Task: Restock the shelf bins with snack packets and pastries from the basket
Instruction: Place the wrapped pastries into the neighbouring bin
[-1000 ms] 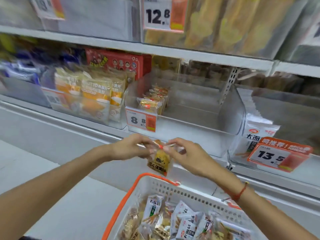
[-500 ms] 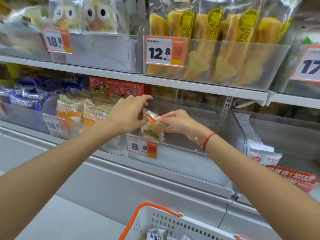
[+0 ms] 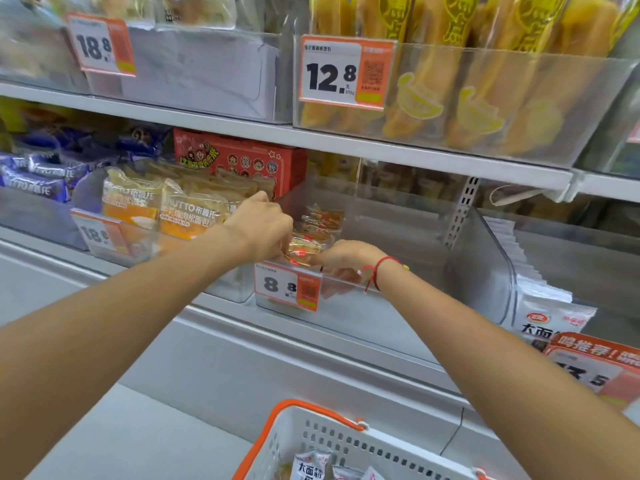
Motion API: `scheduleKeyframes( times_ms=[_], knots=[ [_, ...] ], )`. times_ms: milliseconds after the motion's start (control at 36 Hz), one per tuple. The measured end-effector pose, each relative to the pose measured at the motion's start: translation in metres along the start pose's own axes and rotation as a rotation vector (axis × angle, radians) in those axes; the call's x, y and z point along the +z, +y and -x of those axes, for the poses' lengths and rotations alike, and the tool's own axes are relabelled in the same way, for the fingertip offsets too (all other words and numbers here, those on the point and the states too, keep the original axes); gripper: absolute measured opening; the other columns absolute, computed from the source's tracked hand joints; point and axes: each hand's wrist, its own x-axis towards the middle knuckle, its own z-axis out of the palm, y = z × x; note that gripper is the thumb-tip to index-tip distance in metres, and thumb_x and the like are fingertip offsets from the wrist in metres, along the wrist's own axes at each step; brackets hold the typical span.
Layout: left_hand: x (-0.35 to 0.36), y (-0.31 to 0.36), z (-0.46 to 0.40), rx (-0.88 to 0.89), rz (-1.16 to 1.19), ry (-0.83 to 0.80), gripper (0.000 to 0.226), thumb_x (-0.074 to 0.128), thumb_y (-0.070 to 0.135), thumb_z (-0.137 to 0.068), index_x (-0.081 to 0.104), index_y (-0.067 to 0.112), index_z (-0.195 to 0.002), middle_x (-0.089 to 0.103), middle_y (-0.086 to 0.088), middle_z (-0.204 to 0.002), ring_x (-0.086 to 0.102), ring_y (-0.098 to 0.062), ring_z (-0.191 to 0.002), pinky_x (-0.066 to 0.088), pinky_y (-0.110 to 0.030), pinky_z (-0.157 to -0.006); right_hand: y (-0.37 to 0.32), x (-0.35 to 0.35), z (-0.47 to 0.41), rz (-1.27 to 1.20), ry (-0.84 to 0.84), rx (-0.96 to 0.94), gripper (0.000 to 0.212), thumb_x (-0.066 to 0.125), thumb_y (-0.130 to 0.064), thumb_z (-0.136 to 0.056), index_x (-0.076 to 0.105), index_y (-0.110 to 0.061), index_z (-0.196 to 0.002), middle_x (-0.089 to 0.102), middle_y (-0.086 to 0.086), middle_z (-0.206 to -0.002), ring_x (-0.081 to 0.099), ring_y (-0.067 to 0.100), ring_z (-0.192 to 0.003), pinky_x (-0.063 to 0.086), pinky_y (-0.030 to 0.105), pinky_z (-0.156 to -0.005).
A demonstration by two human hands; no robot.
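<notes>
The shelf (image 3: 346, 142) carries a row of clear bins. The middle bin (image 3: 398, 299), with the 8.8 price tag (image 3: 286, 286) on its front wall, holds only a short row of small wrapped pastries (image 3: 320, 221) along its left wall; the rest of it is bare. At the bottom edge of the view sits the white basket (image 3: 332, 441) with an orange handle, and packets (image 3: 311, 467) show inside it.

Both hands meet at the bin's front left corner. The left hand (image 3: 263, 230) has its fingers curled down, pinching the top of the pastry packet (image 3: 303, 247) being placed at the front of the row. The right hand (image 3: 341, 265) reaches over the front wall and pinches the same packet from the right side, as far as the blur allows.

The packet looks light, with soft contents under thin, slick, crinkly film, so squeezing the middle would likely crush it. The sealed edges and corners seem the safest hold, with a gentle pinch there.
</notes>
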Motion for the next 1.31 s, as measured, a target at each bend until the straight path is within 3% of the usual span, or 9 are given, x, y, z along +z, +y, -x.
scheduleKeyframes(
  times_ms=[111, 222, 389, 528, 639, 750, 917, 1139, 1306],
  knots=[
    [0.005, -0.005, 0.000, -0.001, -0.013, -0.019, 0.021, 0.056, 0.038, -0.092, 0.071, 0.036, -0.106, 0.069, 0.008, -0.105, 0.055, -0.013, -0.106, 0.026, -0.029, -0.090, -0.001, 0.001, -0.001, -0.167, -0.081, 0.040, 0.037, 0.048, -0.034, -0.100, 0.053, -0.010, -0.127, 0.062, 0.014, -0.128, 0.067, 0.024, -0.088, 0.051, 0.034, -0.090],
    [0.007, -0.009, -0.001, 0.060, -0.017, -0.025, 0.028, 0.050, 0.029, -0.096, 0.062, 0.037, -0.120, 0.066, 0.011, -0.112, 0.051, -0.011, -0.111, 0.027, -0.031, -0.095, 0.001, 0.006, -0.009, -0.244, 0.008, 0.023, 0.026, 0.059, -0.029, -0.095, 0.050, -0.009, -0.110, 0.057, 0.005, -0.084, 0.057, 0.015, -0.064, 0.053, 0.028, -0.065],
    [0.011, -0.005, -0.003, 0.078, -0.008, -0.091, 0.033, 0.038, 0.026, -0.100, 0.065, 0.038, -0.115, 0.068, 0.013, -0.105, 0.054, -0.009, -0.102, 0.022, -0.033, -0.096, 0.009, 0.005, -0.011, -0.264, 0.009, 0.000, 0.046, 0.061, -0.039, -0.091, 0.052, -0.007, -0.123, 0.060, 0.009, -0.110, 0.062, 0.024, -0.109, 0.056, 0.030, -0.073],
    [0.010, -0.004, 0.001, 0.040, 0.092, -0.082, 0.038, 0.033, 0.022, -0.100, 0.064, 0.038, -0.115, 0.069, 0.013, -0.108, 0.057, -0.009, -0.103, 0.023, -0.034, -0.103, 0.020, -0.001, -0.011, -0.168, 0.014, -0.054, 0.055, 0.052, -0.051, -0.093, 0.057, -0.005, -0.123, 0.066, 0.008, -0.119, 0.067, 0.021, -0.102, 0.057, 0.030, -0.079],
    [0.004, 0.008, 0.016, -0.164, 0.261, 0.091, 0.033, 0.039, 0.024, -0.099, 0.060, 0.032, -0.123, 0.072, 0.002, -0.105, 0.062, -0.019, -0.103, 0.030, -0.036, -0.105, 0.032, -0.001, 0.004, -0.080, 0.206, -0.222, 0.040, 0.054, -0.038, -0.096, 0.070, -0.002, -0.102, 0.069, 0.007, -0.107, 0.059, 0.011, -0.082, 0.050, 0.028, -0.077],
    [-0.007, 0.043, 0.038, -0.386, 0.559, 0.282, 0.033, 0.044, 0.029, -0.097, 0.056, 0.029, -0.128, 0.072, 0.005, -0.102, 0.065, -0.022, -0.097, 0.044, -0.033, -0.082, 0.043, -0.002, 0.033, -0.064, 0.493, -0.413, 0.006, 0.062, -0.027, -0.092, 0.067, -0.026, -0.089, 0.068, -0.003, -0.098, 0.062, 0.013, -0.093, 0.051, 0.030, -0.082],
    [-0.003, 0.100, 0.069, -0.541, 0.999, 0.311, 0.024, 0.053, 0.035, -0.089, 0.063, 0.036, -0.111, 0.071, 0.011, -0.094, 0.066, -0.020, -0.093, 0.052, -0.039, -0.083, 0.077, 0.012, 0.094, -0.154, 0.727, -0.610, 0.012, 0.063, -0.020, -0.087, 0.066, -0.029, -0.081, 0.066, -0.012, -0.075, 0.054, 0.004, -0.068, 0.045, 0.025, -0.066],
    [0.031, 0.177, 0.107, -0.506, 1.176, 0.061, 0.012, 0.058, 0.030, -0.091, 0.068, 0.034, -0.096, 0.067, 0.017, -0.090, 0.064, -0.007, -0.088, 0.047, -0.026, -0.074, 0.172, 0.061, 0.125, -0.202, 0.289, -0.378, 0.019, 0.065, -0.009, -0.088, 0.066, -0.025, -0.079, 0.065, 0.001, -0.067, 0.056, -0.001, -0.050, 0.047, 0.022, -0.058],
    [0.096, 0.232, 0.128, -0.360, 1.157, -0.294, 0.011, 0.057, 0.029, -0.092, 0.066, 0.035, -0.089, 0.067, 0.012, -0.093, 0.064, -0.013, -0.098, 0.050, -0.030, -0.085, 0.253, 0.113, 0.122, -0.139, 0.048, -0.110, 0.011, 0.060, -0.018, -0.093, 0.068, -0.013, -0.100, 0.069, -0.001, -0.081, 0.064, 0.007, -0.068, 0.052, 0.017, -0.065]
  ],
)
